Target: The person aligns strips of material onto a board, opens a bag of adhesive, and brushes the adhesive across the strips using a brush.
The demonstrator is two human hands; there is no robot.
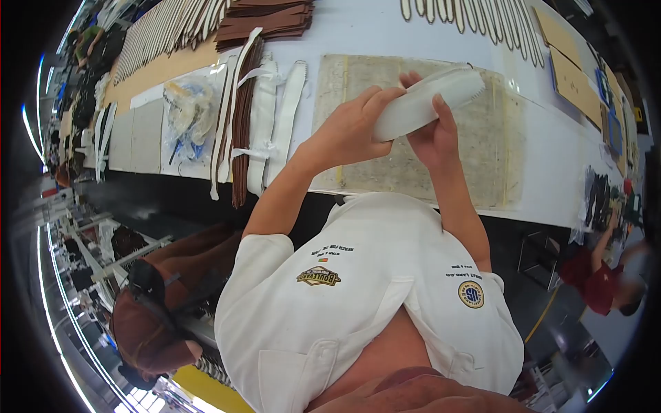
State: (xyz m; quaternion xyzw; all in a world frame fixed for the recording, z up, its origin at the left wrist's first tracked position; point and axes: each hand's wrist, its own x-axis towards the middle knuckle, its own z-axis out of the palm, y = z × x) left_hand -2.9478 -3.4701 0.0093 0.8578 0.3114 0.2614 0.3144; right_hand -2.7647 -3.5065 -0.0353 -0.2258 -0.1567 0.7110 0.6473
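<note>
A bundle of white strips [430, 100] with a jagged, layered end is held tilted above the grey-beige mat [413, 165]. My left hand [351, 127] wraps round its lower left end. Further up, my right hand [435, 138] has its thumb on the near side and fingers behind, partly hidden by the bundle. Left of the mat lie white strips [286, 117] and a long bundle of brown strips [242, 144], both with white ties around them.
Brown strips [265, 24] and pale strips [169, 34] lie at the far left. Looped white strips [475, 24] line the far edge. A clear plastic bag [189, 113] sits left; brown boards [575, 82] lie right. Other people [148, 316] work on both sides.
</note>
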